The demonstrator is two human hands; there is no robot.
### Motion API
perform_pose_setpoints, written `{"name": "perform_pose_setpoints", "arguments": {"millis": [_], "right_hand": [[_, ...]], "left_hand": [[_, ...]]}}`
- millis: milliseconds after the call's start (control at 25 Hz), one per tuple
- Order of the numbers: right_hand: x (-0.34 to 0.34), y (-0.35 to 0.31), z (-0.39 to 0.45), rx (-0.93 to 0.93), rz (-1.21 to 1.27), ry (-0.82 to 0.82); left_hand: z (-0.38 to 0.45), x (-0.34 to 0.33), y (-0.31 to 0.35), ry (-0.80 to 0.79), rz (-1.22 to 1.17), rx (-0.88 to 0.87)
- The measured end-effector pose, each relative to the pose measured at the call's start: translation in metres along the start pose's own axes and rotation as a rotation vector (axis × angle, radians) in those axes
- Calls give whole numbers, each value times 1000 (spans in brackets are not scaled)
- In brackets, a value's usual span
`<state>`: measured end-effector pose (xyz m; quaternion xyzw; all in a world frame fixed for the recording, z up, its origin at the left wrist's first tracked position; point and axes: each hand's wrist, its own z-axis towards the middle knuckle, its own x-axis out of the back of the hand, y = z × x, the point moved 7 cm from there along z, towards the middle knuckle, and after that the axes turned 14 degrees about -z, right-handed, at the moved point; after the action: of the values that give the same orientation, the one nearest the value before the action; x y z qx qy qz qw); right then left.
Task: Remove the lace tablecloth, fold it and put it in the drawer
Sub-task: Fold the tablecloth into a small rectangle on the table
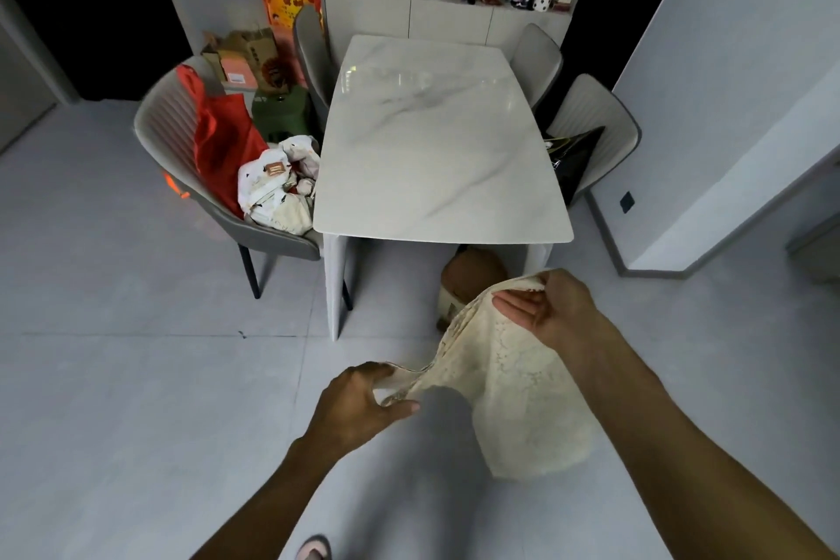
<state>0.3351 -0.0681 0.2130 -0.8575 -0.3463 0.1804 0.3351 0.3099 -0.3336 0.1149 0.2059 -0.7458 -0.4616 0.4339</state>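
The cream lace tablecloth (513, 386) hangs in the air in front of me, partly folded and off the table. My left hand (359, 400) pinches its lower left corner. Higher up and to the right, my right hand (550, 305) grips the upper edge, so the cloth stretches between both hands and droops below them. The white marble table (436, 141) stands bare beyond my hands. No drawer is in view that I can identify.
Grey chairs surround the table; the left chair (182, 141) holds a red bag and white bundles. A brown sack (468, 277) sits under the table's near edge. A cabinet (445, 20) with bottles stands behind. Grey tiled floor spreads to the left.
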Motion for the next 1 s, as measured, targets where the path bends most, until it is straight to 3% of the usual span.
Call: {"name": "perform_pose_setpoints", "arguments": {"millis": [240,400,520,640,720,800,1000], "right_hand": [[25,-21,-22,53,-16,-32],[80,-36,-16,131,-393,162],[122,-39,-1,93,-934,314],[136,-21,11,-37,-1391,314],[137,-15,18,-45,-1462,323],[137,-16,23,-7,-1452,335],[125,-20,29,378,-1493,196]], "left_hand": [[7,-13,18,211,57,-210],[13,21,38,324,-159,-335],[29,60,71,201,-47,-434],[50,74,107,-122,185,-411],[56,78,125,-224,245,-390],[58,84,137,-221,152,-372],[52,94,143,-173,-76,-321]]}}
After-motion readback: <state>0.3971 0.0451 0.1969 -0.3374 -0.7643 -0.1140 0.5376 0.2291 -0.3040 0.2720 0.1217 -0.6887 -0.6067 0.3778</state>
